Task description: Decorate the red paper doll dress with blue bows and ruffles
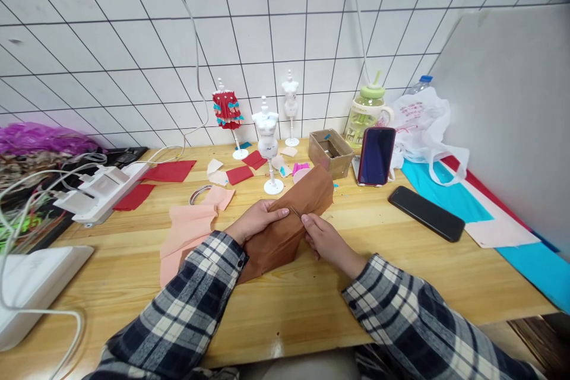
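Observation:
A wide piece of brown cloth is held slanting above the table, with my left hand closed on it, thumb on top. My right hand pinches a thin needle, its tip pointing at the cloth close to my left thumb. Whether the point has gone through the cloth I cannot tell. Under my left forearm and beside the brown cloth lies peach cloth. A bare white mini dress form stands just beyond the cloth's upper edge.
Behind stand a second bare form and one in a red ruffled dress. Red scraps, a small box, a propped phone, a flat phone and a drink bottle surround them. A power strip with cables lies left.

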Demonstrator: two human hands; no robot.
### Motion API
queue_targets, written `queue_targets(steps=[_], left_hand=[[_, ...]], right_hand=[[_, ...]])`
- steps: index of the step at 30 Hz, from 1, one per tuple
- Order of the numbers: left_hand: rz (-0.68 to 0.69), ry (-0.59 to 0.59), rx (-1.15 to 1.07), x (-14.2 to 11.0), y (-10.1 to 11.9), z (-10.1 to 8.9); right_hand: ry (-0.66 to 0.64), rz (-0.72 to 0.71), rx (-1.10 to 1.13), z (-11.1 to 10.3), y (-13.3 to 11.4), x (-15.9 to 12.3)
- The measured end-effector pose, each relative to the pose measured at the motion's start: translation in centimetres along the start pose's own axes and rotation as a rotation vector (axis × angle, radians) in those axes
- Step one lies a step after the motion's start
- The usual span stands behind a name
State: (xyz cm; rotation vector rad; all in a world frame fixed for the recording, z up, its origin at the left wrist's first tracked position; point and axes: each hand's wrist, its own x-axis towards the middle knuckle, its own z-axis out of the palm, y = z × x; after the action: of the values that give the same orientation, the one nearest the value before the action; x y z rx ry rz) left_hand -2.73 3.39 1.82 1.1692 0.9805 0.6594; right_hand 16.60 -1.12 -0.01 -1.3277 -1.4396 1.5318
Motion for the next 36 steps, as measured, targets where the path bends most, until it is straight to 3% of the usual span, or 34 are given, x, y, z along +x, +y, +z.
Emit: queue_targets(steps=[12, 27, 32, 36], left_hand=[[-0.034, 0.02, -0.042, -0.2, 0.0, 0.1], [-0.051, 0.032, -0.046, -0.2, 0.2, 0.1], [-0.034, 0.01, -0.155, -0.3, 0.0, -0.2], [-0.065, -0.024, -0.093, -0.3, 0.0, -0.2]], right_hand=[[0.002, -0.021, 0.072, 0.2, -1.3, -0.5], [-0.013, -0.03, 0.018, -0.1, -0.3, 0.1], [-0.021, -0.018, -0.01, -0.2, -0.3, -0.1], [-0.003, -0.045, -0.058, -0.1, -0.3, -0.1]])
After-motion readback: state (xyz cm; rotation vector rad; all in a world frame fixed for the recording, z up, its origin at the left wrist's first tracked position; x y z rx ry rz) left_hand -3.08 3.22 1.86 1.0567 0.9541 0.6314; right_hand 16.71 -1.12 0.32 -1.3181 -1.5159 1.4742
